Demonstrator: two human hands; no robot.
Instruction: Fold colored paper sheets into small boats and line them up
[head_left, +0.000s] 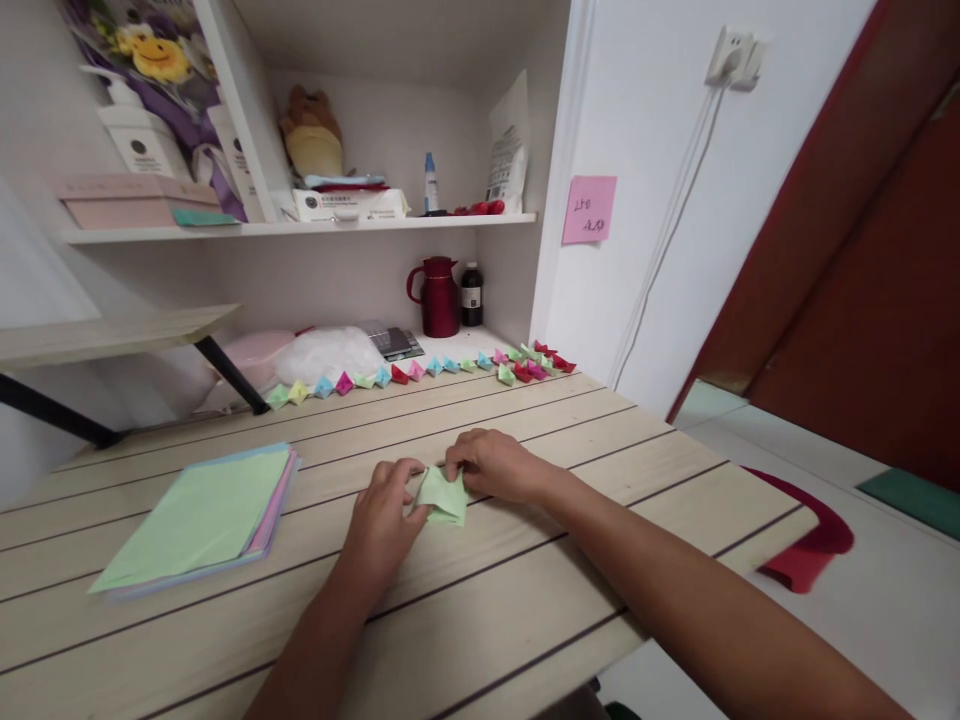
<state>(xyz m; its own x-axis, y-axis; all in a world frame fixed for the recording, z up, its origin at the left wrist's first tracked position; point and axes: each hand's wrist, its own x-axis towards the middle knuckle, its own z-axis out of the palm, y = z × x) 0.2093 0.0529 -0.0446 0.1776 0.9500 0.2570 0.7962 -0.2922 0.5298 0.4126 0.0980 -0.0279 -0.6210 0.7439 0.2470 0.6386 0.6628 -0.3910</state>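
Note:
A small piece of folded light-green paper (442,497) rests on the wooden table between my two hands. My left hand (384,512) grips its left edge, with the thumb low and the fingers curled near its upper corner. At the paper's upper right, my right hand (491,465) pinches the edge with bent fingers. A layer of the paper is lifted along its lower side. To the left lies a stack of coloured paper sheets (202,510), light green on top with pink and blue edges showing beneath.
A row of small folded paper boats (343,382) in several colours lines the table's back edge, bunched at the right. Behind stand a red jug (439,297) and a dark bottle (472,295). A raised wooden stand (120,335) is at left; a red stool (814,535) sits beyond the right edge.

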